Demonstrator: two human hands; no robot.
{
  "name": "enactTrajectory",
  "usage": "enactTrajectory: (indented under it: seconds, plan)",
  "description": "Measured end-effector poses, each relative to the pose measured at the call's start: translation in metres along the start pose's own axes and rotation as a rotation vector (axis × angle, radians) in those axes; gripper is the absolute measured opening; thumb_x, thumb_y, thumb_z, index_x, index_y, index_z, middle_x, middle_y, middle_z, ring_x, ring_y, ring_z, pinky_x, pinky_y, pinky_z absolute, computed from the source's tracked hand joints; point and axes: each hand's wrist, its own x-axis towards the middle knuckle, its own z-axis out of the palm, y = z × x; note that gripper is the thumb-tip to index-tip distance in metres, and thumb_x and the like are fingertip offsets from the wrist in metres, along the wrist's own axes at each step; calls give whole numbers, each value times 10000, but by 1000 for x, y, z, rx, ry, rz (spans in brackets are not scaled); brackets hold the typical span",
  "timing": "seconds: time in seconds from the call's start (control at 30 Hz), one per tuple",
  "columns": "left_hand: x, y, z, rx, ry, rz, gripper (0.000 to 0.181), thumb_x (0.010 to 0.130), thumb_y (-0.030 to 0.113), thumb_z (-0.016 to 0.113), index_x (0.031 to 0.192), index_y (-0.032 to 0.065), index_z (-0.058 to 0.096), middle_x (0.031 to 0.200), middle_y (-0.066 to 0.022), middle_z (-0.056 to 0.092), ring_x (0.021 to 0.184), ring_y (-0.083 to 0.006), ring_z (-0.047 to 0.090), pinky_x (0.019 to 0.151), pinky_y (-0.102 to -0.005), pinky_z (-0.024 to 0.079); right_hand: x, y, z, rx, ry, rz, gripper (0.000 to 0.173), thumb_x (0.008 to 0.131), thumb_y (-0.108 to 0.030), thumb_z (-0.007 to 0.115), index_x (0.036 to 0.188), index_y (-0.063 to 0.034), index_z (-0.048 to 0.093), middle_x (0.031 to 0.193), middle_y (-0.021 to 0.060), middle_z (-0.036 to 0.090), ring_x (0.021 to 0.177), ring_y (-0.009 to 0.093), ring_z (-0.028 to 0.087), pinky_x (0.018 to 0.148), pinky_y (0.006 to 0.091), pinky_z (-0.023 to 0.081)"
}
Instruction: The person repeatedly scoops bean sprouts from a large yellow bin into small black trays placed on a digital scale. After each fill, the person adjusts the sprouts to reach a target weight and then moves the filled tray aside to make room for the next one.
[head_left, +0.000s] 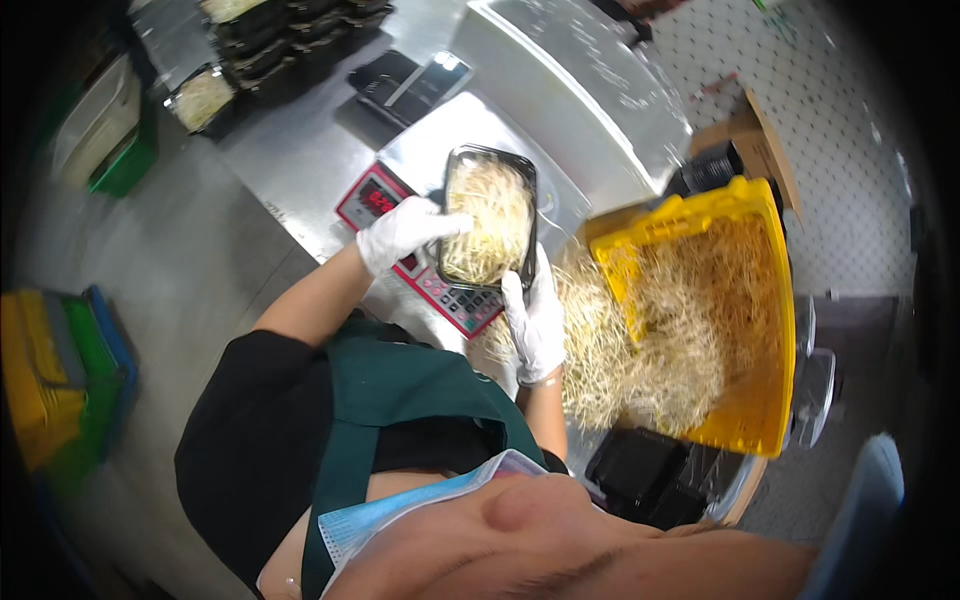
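Both hands wear white gloves. My left hand (409, 231) grips the left side of a black plastic tray (534, 176) full of bean sprouts (489, 214), its thumb over the sprouts. At the tray's lower right corner, my right hand (536, 319) holds the edge between thumb and fingers. The tray is over a digital scale with a red control panel (442, 298) and a bright metal platform (427, 154); whether it touches the platform cannot be told. Loose bean sprouts (592, 352) lie to the right of my right hand, spilling from a tipped yellow crate (780, 315).
Stacked filled trays (259, 52) stand at the upper left, with one filled tray (201, 97) beside them. Behind the scale are an empty black tray (379, 71) and a large pale bin (547, 97). More black trays (637, 469) are near the table's lower right.
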Motion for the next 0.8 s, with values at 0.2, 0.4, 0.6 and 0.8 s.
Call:
enactTrajectory:
  seconds: [0.2, 0.4, 0.6, 0.8]
  plan:
    - [-55, 16, -128, -311, 246, 294, 233, 844, 206, 635, 904, -11, 694, 828, -61, 687, 720, -126, 644, 648, -257, 528, 10, 50, -8, 81, 115, -120, 476, 911, -78, 586, 1373, -25, 481, 1229, 140, 589, 1075, 185, 564, 956, 300, 436]
    - [-116, 16, -307, -252, 1100, 668, 126, 861, 140, 661, 757, 92, 610, 715, 25, 599, 552, -43, 493, 489, -191, 370, 87, 47, -15, -453, 204, -559, 713, 725, 131, 448, 1413, -56, 416, 1294, 225, 540, 1213, 383, 506, 1045, 404, 401]
    - [-73, 31, -375, -425, 1055, 505, 97, 766, 142, 702, 777, 90, 621, 717, -24, 600, 583, -127, 536, 541, -264, 430, 129, 62, -9, -961, -9, -519, 436, 800, -81, 573, 1234, -122, 583, 772, 133, 642, 726, 326, 620, 675, 449, 491]
    - [-63, -9, -474, -269, 1090, 393, 133, 778, 211, 653, 839, 92, 647, 727, -43, 600, 538, -156, 540, 486, -265, 426, 92, 91, -25, -964, 167, -225, 288, 836, -197, 625, 1119, -169, 670, 704, 156, 644, 662, 351, 628, 632, 460, 498]
